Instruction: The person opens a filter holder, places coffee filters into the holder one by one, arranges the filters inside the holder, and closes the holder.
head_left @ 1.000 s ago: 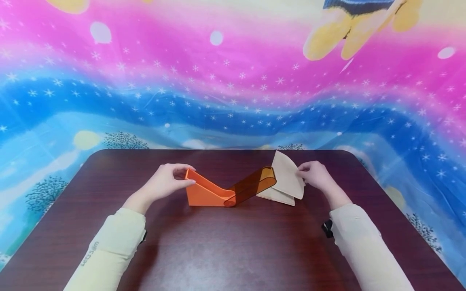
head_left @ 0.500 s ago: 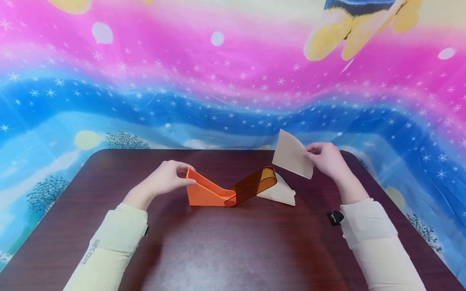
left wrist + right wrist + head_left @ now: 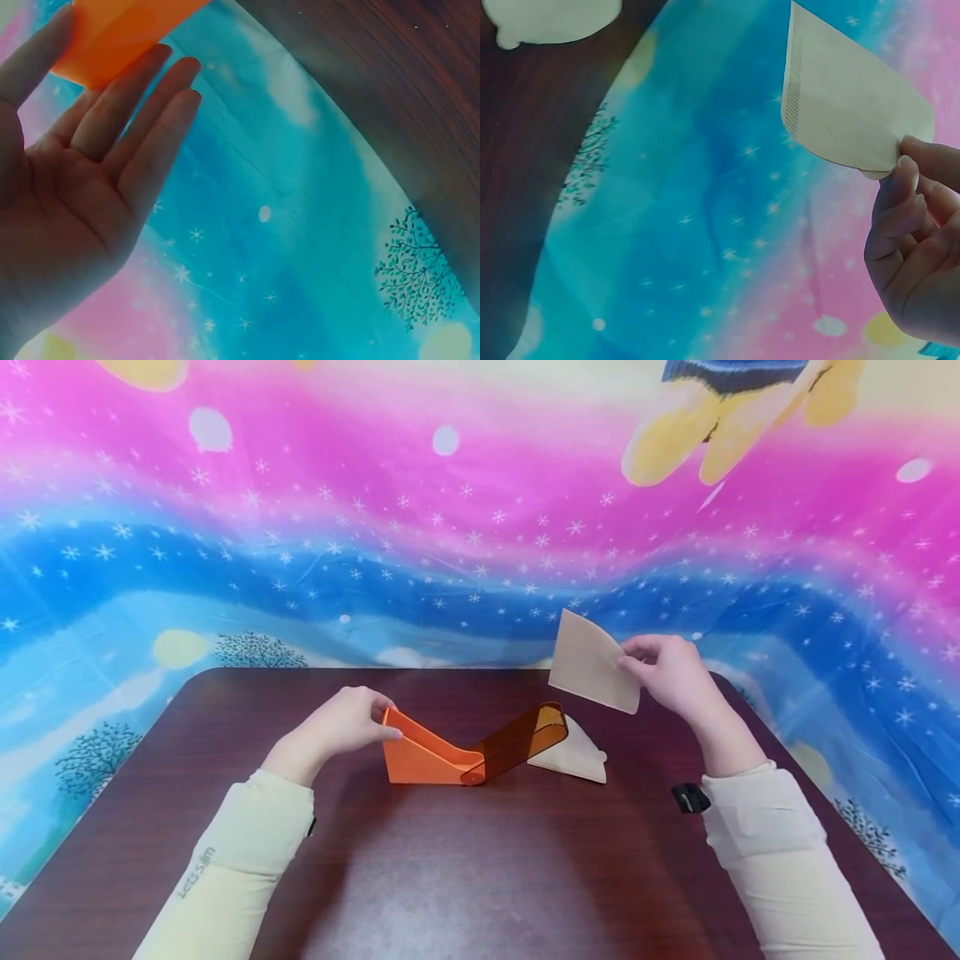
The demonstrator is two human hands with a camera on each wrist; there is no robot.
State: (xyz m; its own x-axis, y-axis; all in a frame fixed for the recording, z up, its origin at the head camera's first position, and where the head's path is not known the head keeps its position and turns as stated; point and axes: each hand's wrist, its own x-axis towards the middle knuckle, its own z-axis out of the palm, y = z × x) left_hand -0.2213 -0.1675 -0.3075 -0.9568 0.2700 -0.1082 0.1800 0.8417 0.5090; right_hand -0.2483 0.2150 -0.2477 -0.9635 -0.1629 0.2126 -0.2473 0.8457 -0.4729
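Observation:
An orange coffee filter holder [image 3: 427, 760] stands on the table, its see-through amber lid [image 3: 517, 743] swung out to the right. My left hand [image 3: 337, 727] pinches the tall left end of the holder between thumb and fingers. In the left wrist view only part of the orange holder [image 3: 112, 37] shows, and the other fingers stretch out beside it. Above the table at the back right, my right hand [image 3: 667, 672] pinches a beige paper coffee filter [image 3: 592, 664] by its edge. The right wrist view shows a crimped seam along this filter [image 3: 847, 105].
More beige coffee filters [image 3: 573, 756] lie on the table behind the lid's raised end; how many cannot be told. The dark wooden table [image 3: 450, 877] has rounded back corners. A patterned cloth [image 3: 375, 527] hangs directly behind it.
My right hand has lifted one coffee filter up and away from those on the table, then shifted slightly left with it. My left hand still holds the orange holder in place.

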